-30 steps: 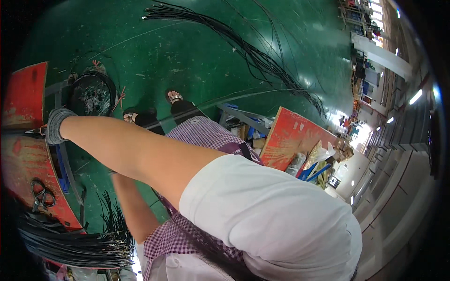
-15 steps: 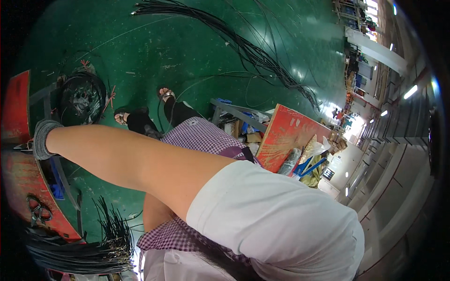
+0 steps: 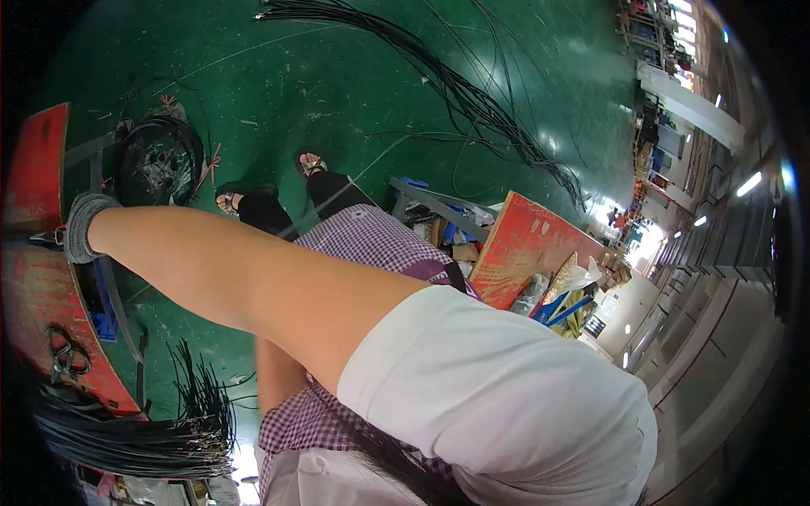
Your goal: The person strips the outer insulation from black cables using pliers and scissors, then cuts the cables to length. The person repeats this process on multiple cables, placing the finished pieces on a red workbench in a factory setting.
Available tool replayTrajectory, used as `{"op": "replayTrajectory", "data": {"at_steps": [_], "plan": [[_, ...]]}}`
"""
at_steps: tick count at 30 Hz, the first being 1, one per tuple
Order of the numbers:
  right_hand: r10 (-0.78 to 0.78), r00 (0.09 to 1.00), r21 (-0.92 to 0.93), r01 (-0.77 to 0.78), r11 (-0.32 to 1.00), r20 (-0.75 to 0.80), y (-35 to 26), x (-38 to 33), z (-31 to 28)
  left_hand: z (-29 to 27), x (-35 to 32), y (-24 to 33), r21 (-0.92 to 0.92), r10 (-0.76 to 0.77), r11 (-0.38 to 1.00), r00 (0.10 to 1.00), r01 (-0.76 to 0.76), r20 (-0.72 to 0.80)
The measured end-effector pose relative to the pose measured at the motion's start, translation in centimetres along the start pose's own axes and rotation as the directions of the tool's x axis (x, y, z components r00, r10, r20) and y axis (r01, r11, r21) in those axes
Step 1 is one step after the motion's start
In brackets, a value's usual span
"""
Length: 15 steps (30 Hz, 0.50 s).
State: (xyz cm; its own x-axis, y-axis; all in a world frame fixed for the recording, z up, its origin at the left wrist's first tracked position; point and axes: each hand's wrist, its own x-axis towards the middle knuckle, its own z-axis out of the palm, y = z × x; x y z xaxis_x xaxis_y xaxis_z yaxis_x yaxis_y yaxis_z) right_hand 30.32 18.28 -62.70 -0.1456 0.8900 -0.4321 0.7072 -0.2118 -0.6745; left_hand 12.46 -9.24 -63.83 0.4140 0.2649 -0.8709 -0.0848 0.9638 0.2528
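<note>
at the far left edge of the head view, my gloved hand (image 3: 83, 226) rested on the red workbench (image 3: 38, 291); which arm it was i couldn't tell for sure, and the other hand was out of view. glove was grey knit, fingers hidden at the rim, so couldn't tell if they were apart or together. bench top was red and scuffed, running down the left side. one pair of scissors (image 3: 61, 358) lay on it nearer me. one bundle of black cables (image 3: 126, 430) fanned off its lower end, one longer bundle (image 3: 472, 101) trailed across the green floor (image 3: 337, 76). one black wire spool (image 3: 156, 160) stood on the floor beyond the bench. second red board (image 3: 523, 244) leaned at right, with a yellowish bag (image 3: 569, 274) beside it.
</note>
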Motion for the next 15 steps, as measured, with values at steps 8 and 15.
{"op": "replayTrajectory", "data": {"at_steps": [8, 15], "plan": [[0.269, 0.958, -0.097, -0.260, 0.961, 0.096, -3.0, -5.9, -4.1, 0.3, 0.2, -3.0, -0.042, -0.027, 0.999, 1.000, 0.026, -0.016], [0.019, 0.995, -0.171, -0.035, 0.985, -0.097, -0.9, -8.5, -4.0, 2.4, 0.9, -8.4, -0.073, -0.108, 0.992, 0.994, 0.107, -0.009]]}}
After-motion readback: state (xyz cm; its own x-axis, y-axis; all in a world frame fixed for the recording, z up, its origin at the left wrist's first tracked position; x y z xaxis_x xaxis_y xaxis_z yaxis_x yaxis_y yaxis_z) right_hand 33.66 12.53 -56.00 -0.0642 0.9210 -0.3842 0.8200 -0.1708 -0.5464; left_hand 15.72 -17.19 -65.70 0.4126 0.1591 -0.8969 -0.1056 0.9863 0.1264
